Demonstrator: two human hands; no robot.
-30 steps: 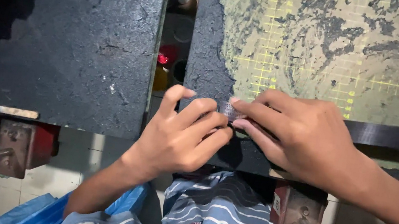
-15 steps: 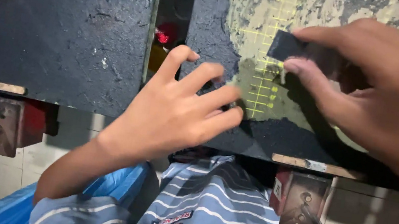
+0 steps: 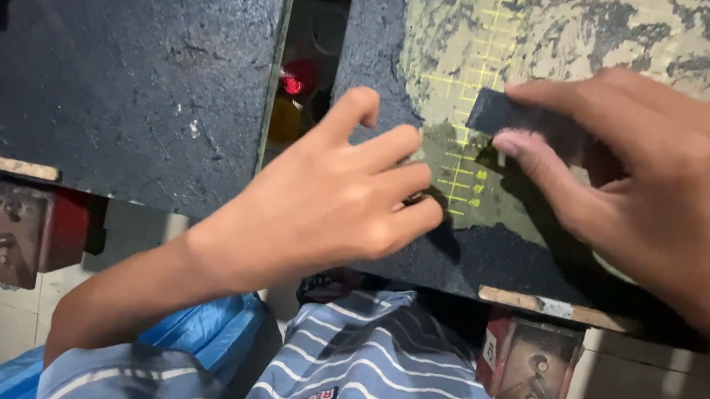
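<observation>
Here, right hand (image 3: 653, 186) pinching a dark flat strip (image 3: 515, 117) against the gridded cutting mat (image 3: 527, 29), perhaps for alignment; left hand (image 3: 326, 205) spread empty, steadying on tabletop (image 3: 116, 55).

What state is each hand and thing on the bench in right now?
Right hand: pinching the dark flat strip.
Dark flat strip: held low over the cutting mat.
Left hand: palm down, fingers spread on the mat's edge.
Cutting mat: lying flat, heavily stained.
</observation>
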